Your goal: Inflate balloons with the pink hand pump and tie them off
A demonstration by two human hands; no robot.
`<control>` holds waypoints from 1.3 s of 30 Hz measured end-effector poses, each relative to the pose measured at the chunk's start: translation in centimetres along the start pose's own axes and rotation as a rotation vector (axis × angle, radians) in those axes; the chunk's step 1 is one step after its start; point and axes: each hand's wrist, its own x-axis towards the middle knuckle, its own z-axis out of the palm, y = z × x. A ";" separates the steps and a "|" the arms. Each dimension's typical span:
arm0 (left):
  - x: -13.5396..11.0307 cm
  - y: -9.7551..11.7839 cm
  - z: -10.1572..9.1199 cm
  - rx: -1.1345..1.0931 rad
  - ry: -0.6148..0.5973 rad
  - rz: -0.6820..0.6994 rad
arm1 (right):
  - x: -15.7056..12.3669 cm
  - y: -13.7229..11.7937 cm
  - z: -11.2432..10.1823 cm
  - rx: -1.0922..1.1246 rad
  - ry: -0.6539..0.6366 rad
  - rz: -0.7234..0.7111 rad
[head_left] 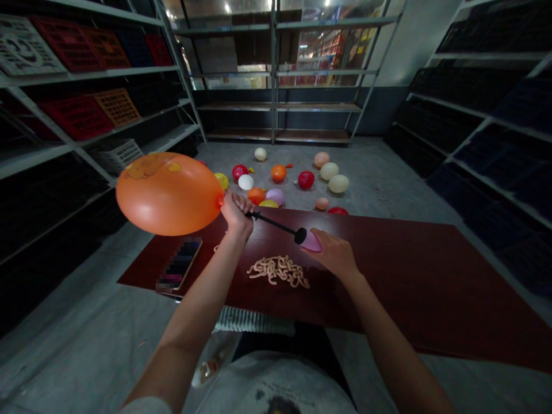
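Note:
A large inflated orange balloon point(169, 193) hangs over the left end of the dark red table point(409, 270). My left hand point(236, 214) is closed round the balloon's neck and the tip of a hand pump. The pump's thin black rod point(276, 225) runs right to its pink body point(311, 241), which my right hand point(334, 255) grips from behind. Below the pump a heap of uninflated pale orange balloons point(279, 271) lies on the table.
A phone point(179, 265) lies on the table's left part. Several inflated balloons point(293, 175) of mixed colours are scattered on the concrete floor beyond the table. Metal shelving with crates point(81, 109) lines the left, back and right walls.

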 end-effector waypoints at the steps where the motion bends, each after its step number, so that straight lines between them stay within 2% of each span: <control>1: -0.2 0.2 0.1 -0.003 -0.001 0.017 | 0.1 -0.2 0.0 0.013 -0.007 0.013; 6: -1.4 -0.6 0.4 -0.010 -0.004 0.077 | 0.9 -1.4 -0.4 0.094 -0.043 0.032; 15: -4.7 -5.6 0.5 0.003 -0.073 0.044 | 2.6 -4.6 -1.1 0.146 -0.066 0.027; 22: -3.6 -6.6 -0.8 0.034 -0.026 -0.027 | 2.0 -4.1 0.2 0.127 -0.068 0.017; 27: -1.4 -5.3 -1.4 0.037 -0.001 0.022 | 1.1 -3.1 2.4 0.118 -0.013 0.011; 33: 1.1 -1.2 -1.6 0.099 0.031 0.066 | -0.5 -1.6 6.2 0.107 0.055 0.030; 36: 1.6 0.7 -1.3 0.112 0.012 0.116 | -0.7 -1.4 7.4 0.114 0.076 0.047; 39: 1.5 1.6 -0.6 0.129 -0.025 0.151 | -0.7 -1.4 7.8 0.128 0.086 0.062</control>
